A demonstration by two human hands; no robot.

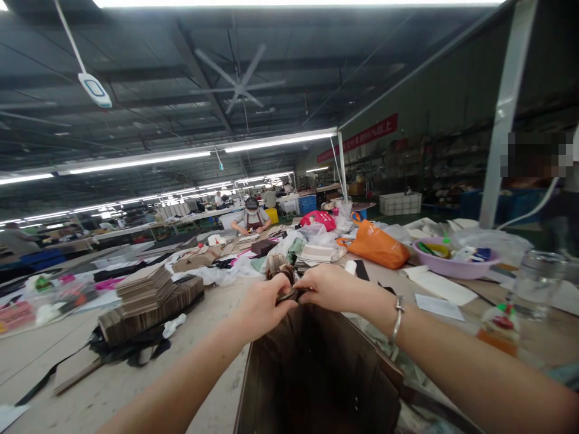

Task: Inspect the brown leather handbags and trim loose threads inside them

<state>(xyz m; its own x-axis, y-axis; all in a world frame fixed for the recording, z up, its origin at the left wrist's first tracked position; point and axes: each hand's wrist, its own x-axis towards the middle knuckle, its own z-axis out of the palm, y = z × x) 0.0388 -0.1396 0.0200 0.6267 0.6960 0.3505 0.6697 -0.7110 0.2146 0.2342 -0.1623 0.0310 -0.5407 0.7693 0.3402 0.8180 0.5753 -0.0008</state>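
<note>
Below my hands a brown bag (330,361) gapes toward me, its dark inside showing. At its far rim my left hand (265,306) is closed, with thumb and fingers pinching the edge. My right hand (332,287), a silver bracelet on its wrist, is closed on the same stretch of rim, almost touching the left. Some brown material and a shiny bit (292,276) show just beyond the fingertips; what exactly they are is unclear. The lower part of the bag runs out of view.
Stacked brown cut pieces (151,295) stand on the table at left. To the right are an orange bag (380,246), a purple basin (452,265), a glass jar (538,286) and a small bottle (500,328). Another person (252,217) works across the table.
</note>
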